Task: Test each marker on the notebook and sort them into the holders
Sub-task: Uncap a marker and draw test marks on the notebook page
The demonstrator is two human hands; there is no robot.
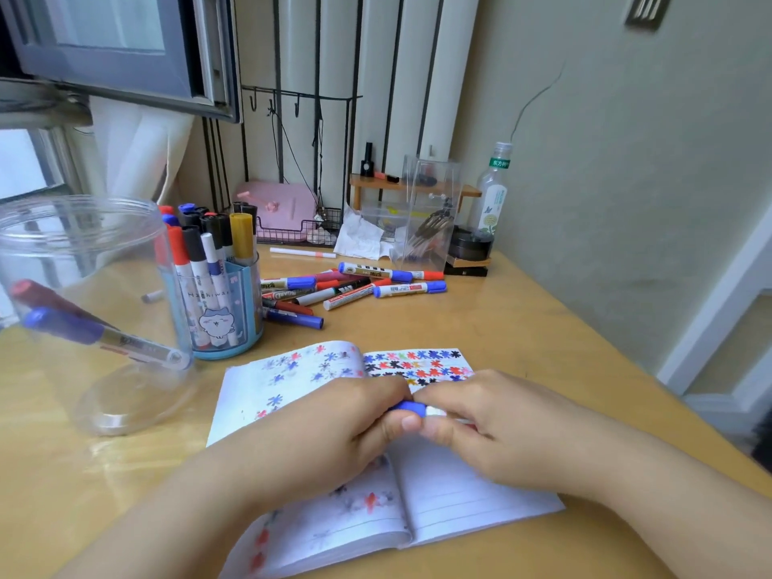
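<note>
An open notebook (451,495) with coloured star marks lies on the wooden desk. Above it both hands hold one blue-capped marker (411,408): my left hand (334,428) grips the blue cap end, my right hand (493,424) grips the white barrel. A blue holder (234,323) with a cartoon cat stands left of the notebook, full of several markers. A clear plastic jar (83,286) at far left holds a red-capped and a blue-capped marker. A pile of loose markers (346,286) lies behind the notebook.
A clear acrylic box (430,211), crumpled tissue (359,238), a plastic bottle (493,194), a pink box (280,211) in a wire basket and a small wooden shelf (413,188) crowd the desk's back. A single white pen (303,253) lies near the basket.
</note>
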